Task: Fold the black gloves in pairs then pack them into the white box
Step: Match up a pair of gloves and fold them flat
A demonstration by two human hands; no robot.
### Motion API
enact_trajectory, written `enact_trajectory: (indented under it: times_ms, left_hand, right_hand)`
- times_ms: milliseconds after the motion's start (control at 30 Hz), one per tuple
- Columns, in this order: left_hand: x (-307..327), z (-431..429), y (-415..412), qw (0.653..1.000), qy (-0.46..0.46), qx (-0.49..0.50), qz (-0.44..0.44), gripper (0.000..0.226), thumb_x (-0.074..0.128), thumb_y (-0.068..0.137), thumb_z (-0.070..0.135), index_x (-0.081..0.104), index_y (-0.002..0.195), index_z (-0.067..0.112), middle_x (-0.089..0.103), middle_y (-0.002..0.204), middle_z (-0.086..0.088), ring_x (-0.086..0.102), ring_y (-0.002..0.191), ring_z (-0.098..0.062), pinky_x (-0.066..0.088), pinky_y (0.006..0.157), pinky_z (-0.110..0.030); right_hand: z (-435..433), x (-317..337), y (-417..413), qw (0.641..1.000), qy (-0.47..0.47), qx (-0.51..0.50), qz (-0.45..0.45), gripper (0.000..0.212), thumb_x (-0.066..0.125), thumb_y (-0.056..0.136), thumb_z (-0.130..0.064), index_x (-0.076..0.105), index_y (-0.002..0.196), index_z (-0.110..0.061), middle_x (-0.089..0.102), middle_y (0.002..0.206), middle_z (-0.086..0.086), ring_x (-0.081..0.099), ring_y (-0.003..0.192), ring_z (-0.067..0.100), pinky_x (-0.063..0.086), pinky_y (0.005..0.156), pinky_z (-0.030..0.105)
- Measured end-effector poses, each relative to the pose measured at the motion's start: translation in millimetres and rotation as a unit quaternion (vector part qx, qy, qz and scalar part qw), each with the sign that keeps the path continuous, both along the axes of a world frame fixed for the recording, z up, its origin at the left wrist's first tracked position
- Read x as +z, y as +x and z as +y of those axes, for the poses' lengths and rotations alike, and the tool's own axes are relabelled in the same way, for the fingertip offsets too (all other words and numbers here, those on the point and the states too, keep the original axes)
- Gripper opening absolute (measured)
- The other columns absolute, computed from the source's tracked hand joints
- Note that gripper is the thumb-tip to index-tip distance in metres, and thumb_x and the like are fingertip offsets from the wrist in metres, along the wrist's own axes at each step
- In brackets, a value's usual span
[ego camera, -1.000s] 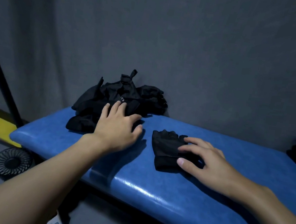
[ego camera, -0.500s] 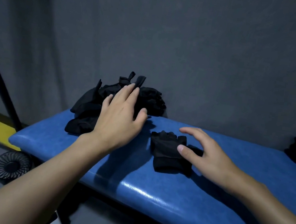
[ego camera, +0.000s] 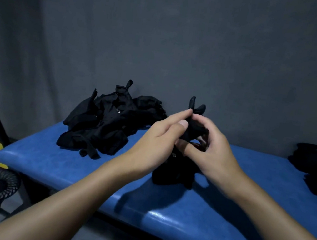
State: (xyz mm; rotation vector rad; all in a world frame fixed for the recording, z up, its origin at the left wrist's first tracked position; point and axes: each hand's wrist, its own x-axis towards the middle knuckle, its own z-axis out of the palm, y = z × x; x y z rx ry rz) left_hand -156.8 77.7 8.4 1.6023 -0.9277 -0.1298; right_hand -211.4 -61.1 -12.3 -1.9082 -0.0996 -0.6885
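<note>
While your left hand (ego camera: 159,140) and right hand (ego camera: 216,149) each have a pinching grip on one black glove (ego camera: 192,127) raised between them, a second glove (ego camera: 170,173) lies just below on the blue tabletop (ego camera: 66,168), with the glove pile (ego camera: 102,124) heaped toward its far left end.

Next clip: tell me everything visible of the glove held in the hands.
The glove is black, soft-looking fabric, too dark to show seams. Two of its finger ends stick up above the hands; the rest is bunched between them. It is held above the bench, not lying on it. The left hand pinches it between thumb and forefinger; the right hand curls round it from the other side. Its lower edge blends into a second glove on the bench.
</note>
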Motion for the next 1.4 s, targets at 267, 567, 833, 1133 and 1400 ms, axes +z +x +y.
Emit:
enact_trajectory:
  times_ms: [267, 567, 833, 1133, 1400]
  left_hand:
    - [-5.4, -10.0, 9.7, 0.999, -0.017, 0.036, 0.008, 0.033, 0.047, 0.104, 0.018, 0.055, 0.136, 0.017, 0.063, 0.131, 0.003, 0.057, 0.117, 0.004, 0.045, 0.1, -0.016]
    - [-14.1, -10.2, 27.1, 0.982, -0.013, 0.102, 0.161, 0.029, 0.06, 0.098, 0.025, 0.058, 0.127, 0.028, 0.07, 0.11, -0.021, 0.063, 0.08, -0.018, 0.047, 0.075, -0.037]
    - [-12.4, -8.3, 26.5, 0.978, -0.083, 0.097, 0.162, 0.022, 0.071, 0.085, 0.006, 0.075, 0.1, 0.022, 0.071, 0.108, -0.023, 0.062, 0.085, -0.027, 0.046, 0.077, -0.046]
    - [-12.8, 2.6, 32.8, 0.99, 0.019, 0.133, -0.038, 0.054, 0.071, 0.087, 0.0, 0.057, 0.137, 0.013, 0.055, 0.132, 0.008, 0.061, 0.1, 0.01, 0.048, 0.081, -0.006]
    - [-31.3, 7.7, 45.8, 0.979, 0.143, 0.14, -0.029, 0.068, 0.073, 0.087, 0.009, 0.044, 0.149, 0.014, 0.045, 0.144, 0.004, 0.06, 0.12, -0.019, 0.051, 0.103, -0.038]
  right_hand:
    - [-15.1, 4.9, -4.6, 0.992, 0.088, -0.082, -0.033, 0.023, 0.069, 0.085, -0.004, 0.067, 0.102, -0.019, 0.072, 0.098, -0.004, 0.067, 0.092, 0.01, 0.054, 0.087, 0.034]
    - [-17.7, 8.2, -11.7, 0.975, 0.219, 0.031, -0.004, 0.032, 0.052, 0.088, 0.013, 0.062, 0.108, -0.01, 0.071, 0.094, 0.001, 0.067, 0.082, 0.016, 0.055, 0.069, 0.035]
    - [-23.4, 0.6, -11.5, 0.986, 0.163, 0.001, 0.024, 0.027, 0.061, 0.088, 0.005, 0.061, 0.111, -0.009, 0.071, 0.099, 0.009, 0.067, 0.088, 0.018, 0.057, 0.076, 0.033]
    - [-20.9, -1.4, -4.8, 0.993, 0.102, -0.042, 0.048, 0.023, 0.058, 0.093, -0.003, 0.052, 0.114, -0.012, 0.062, 0.061, -0.004, 0.064, 0.058, 0.019, 0.055, 0.048, 0.035]
    - [-28.3, -15.0, 12.4, 0.991, 0.001, -0.104, 0.082, 0.046, 0.066, 0.089, -0.019, 0.038, 0.124, -0.031, 0.067, 0.079, 0.001, 0.058, 0.063, 0.009, 0.049, 0.053, 0.023]
